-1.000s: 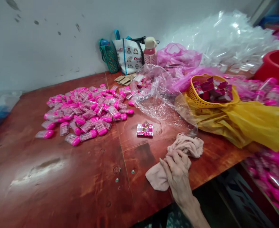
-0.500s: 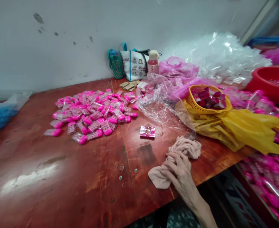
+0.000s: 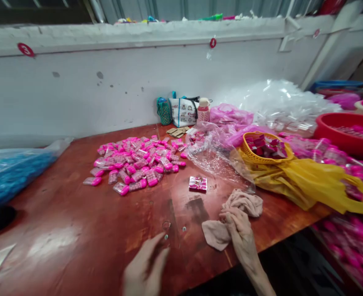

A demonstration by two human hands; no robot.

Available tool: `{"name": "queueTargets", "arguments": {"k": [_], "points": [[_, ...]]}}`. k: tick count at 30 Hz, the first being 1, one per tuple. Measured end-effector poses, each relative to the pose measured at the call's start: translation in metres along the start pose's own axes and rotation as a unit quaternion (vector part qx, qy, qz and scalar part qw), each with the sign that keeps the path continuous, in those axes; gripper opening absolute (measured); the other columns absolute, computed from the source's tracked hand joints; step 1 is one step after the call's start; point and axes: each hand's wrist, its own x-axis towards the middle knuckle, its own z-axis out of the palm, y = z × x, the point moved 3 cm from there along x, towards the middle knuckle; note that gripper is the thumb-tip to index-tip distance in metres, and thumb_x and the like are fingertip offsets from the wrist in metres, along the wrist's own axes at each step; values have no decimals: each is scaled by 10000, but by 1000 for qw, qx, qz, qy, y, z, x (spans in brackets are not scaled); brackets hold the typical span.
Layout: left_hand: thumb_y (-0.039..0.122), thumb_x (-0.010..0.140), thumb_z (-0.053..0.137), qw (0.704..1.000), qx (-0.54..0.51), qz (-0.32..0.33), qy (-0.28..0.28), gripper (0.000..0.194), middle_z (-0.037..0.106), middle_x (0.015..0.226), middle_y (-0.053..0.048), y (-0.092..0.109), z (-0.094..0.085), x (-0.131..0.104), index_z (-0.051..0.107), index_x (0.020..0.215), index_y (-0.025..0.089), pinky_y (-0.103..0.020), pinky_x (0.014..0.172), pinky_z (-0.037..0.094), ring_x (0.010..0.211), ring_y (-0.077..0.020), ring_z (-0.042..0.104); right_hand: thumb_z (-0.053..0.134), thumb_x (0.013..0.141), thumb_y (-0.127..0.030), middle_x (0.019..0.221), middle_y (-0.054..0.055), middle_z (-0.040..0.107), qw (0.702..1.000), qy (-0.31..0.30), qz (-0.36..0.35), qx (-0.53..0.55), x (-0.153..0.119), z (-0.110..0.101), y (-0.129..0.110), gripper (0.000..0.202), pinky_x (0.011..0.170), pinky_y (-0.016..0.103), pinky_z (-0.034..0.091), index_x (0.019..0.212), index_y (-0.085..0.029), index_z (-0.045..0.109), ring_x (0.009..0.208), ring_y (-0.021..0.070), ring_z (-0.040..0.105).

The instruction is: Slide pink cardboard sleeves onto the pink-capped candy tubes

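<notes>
Cloth [image 3: 242,202] lies at five o'clock on the worktop [image 3: 73,222], your right hand [image 3: 242,233] clamping its grip there, likely keeping it gathered, while your left hand [image 3: 146,266], blurred at seven, holds its grip apart.

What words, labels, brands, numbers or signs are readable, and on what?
"3": left red sign
"4": middle red sign
Too small or blurred to read: right-hand red sign; print on white bag; print on pink packet.
No words or brands legible.
</notes>
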Motion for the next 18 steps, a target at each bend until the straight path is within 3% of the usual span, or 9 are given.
{"name": "queueTargets", "arguments": {"k": [1, 2, 4, 6, 8, 11, 14, 15, 18], "points": [[249, 668, 633, 986, 58, 101, -120, 250, 658, 970, -63, 4, 34, 3, 672, 914, 229, -388, 848, 426, 937, -272, 565, 372, 905, -322, 1012, 83, 590, 1000, 4, 3, 5, -1, -1, 1, 300, 884, 440, 395, 848, -188, 634, 1027, 231, 479], [189, 694, 583, 957, 114, 183, -193, 314, 629, 1043, -88, 6, 66, 3, 640, 1002, 215, -389, 852, 418, 966, -266, 551, 365, 909, -314, 1026, 87, 584, 1000, 7, 2, 4, -2, -1, 1, 298, 887, 439, 398, 863, -185, 629, 1034, 228, 479], [76, 679, 503, 900, 225, 289, -237, 290, 623, 961, -124, 4, 118, -3, 643, 912, 176, -377, 740, 450, 857, -260, 564, 344, 917, -288, 1039, 92, 578, 1000, 11, -14, -21, -4, -2, 1, 299, 886, 434, 407, 882, -179, 620, 1044, 222, 478], [50, 679, 454, 875, 265, 335, -229, 210, 618, 809, -123, -1, 149, -8, 625, 743, 153, -368, 674, 444, 727, -243, 554, 339, 918, -261, 1019, 90, 583, 997, 13, -36, -61, -5, -2, -1, 289, 864, 426, 419, 890, -178, 615, 1032, 220, 480], [58, 710, 416, 871, 265, 345, -228, 206, 600, 701, -112, -6, 160, -9, 596, 673, 151, -357, 622, 434, 634, -226, 535, 353, 911, -245, 964, 76, 599, 995, 11, -45, -92, -2, -2, -4, 267, 832, 428, 422, 880, -190, 613, 987, 223, 491], [59, 746, 363, 878, 247, 341, -229, 258, 606, 679, -108, -13, 158, -5, 605, 745, 148, -344, 589, 428, 610, -221, 536, 403, 885, -264, 906, 60, 599, 992, 15, -44, -114, 14, 1, -16, 214, 825, 476, 381, 852, -216, 608, 951, 250, 484], [55, 747, 364, 889, 213, 334, -232, 313, 636, 799, -116, -16, 152, -3, 597, 931, 155, -337, 621, 445, 709, -228, 568, 459, 849, -272, 1050, 96, 558, 990, 6, -58, -127, 45, 13, -30, 194, 884, 517, 307, 988, -207, 577, 1067, 292, 414], [67, 750, 377, 892, 198, 331, -236, 312, 638, 836, -116, -17, 151, -4, 594, 953, 162, -336, 641, 451, 744, -227, 575, 487, 831, -277, 1125, 116, 523, 988, -27, -79, -128, 57, 21, -35, 256, 896, 507, 301, 1065, -189, 544, 1101, 297, 391], [137, 790, 390, 901, 162, 322, -241, 244, 632, 796, -102, -20, 143, -3, 620, 864, 169, -319, 636, 462, 718, -208, 585, 541, 787, -251, 1130, 122, 519, 987, -59, -97, -114, 86, 43, -37, 316, 884, 458, 335, 1090, -159, 525, 1075, 278, 421]]}}
